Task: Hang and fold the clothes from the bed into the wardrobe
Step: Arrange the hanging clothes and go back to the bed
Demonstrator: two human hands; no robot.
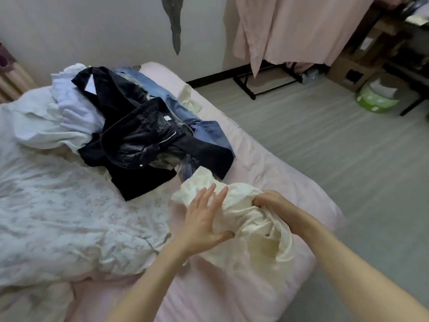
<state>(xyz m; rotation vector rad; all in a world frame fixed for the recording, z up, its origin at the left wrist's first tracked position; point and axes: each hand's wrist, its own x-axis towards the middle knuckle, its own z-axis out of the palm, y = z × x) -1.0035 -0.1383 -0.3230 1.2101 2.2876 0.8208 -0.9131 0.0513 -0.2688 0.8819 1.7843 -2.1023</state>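
Cream garment [250, 226] lies bunched on the pink sheet [278, 177] at the near right edge of the bed [209, 298], just in front of the clothes pile. Both hands are on it.

Right hand [270, 202]: fingers curled tight into a fistful of the cloth, at the top of the bunch. Left hand [204, 219]: fingers spread and nearly straight, laid against the left flank of the cloth, thumb pressing into a fold; no grip closed here.

Handling, as judged: thin, light fabric, fully limp, creases easily, will not hold any shape when lifted. Not fragile, only a little slippery. A fistful keeps it crumpled (fine for carrying, useless for folding). Better holds would be the shoulder seams or collar, one in each hand, so it drops open by its own weight; neither seam can be made out in the bunch, so they need finding first.

Around it: black jeans [139, 138] and a black jacket [162, 168] lie on top of the pile, blue jeans [204, 131] beneath them, white and pale lilac tops [69, 108] to the left. The far tip of the cream cloth touches the black jacket's hem, so a lift could drag it along. Floral duvet [58, 205] crowds the left side, leaving only a narrow strip of sheet for folding. Pink sheet hanging on a rack [290, 29] stands across the floor. Wardrobe not in view.
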